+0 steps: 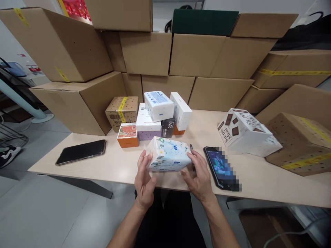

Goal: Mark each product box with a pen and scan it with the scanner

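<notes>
A soft tissue pack (170,154) in pale blue printed wrap is held up between my two hands, near the front edge of the table. My left hand (145,179) presses against its left end, and my right hand (198,176) grips the right end with fingertips on the corner. Just behind it, another tissue pack (159,106) rests on top of a white and purple box (148,121). Beside that pile are a small orange box (128,135), a dark box (168,127) and a tall white box (181,111). A dark slim item, partly hidden, lies by my right fingers.
Stacked cardboard boxes (196,55) wall off the back of the table (116,163). A black phone (81,151) lies at left, and a lit phone (219,165) right of my hand. A white "Super Meal" box (243,132) and a dotted carton (297,144) stand at right.
</notes>
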Demonstrator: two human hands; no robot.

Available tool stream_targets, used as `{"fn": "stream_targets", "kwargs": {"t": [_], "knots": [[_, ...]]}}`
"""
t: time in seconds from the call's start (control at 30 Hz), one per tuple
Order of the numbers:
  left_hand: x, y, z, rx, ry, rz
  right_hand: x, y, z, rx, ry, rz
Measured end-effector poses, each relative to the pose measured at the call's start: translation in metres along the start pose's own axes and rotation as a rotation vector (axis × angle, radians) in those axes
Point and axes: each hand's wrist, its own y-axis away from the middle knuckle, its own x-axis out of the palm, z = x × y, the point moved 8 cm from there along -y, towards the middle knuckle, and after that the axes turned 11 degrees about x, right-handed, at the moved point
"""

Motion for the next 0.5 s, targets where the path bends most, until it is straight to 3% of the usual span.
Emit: {"fn": "stream_targets", "kwargs": {"t": [0.2,0.37,0.5], "knots": [[0.008,0.002,-0.018,0.206,-0.177,0.135,0.013,-0.003,-0.003,0.048,0.19,0.039],[0.021,-0.004,-0.032,0.302,-0.242,0.242,0.02,-0.003,0.008,-0.069,0.333,-0.039],[0.023,-0.004,-0.043,0.407,-0.201,0.19,0.019,-0.001,0.008,-0.073,0.281,-0.037]]}}
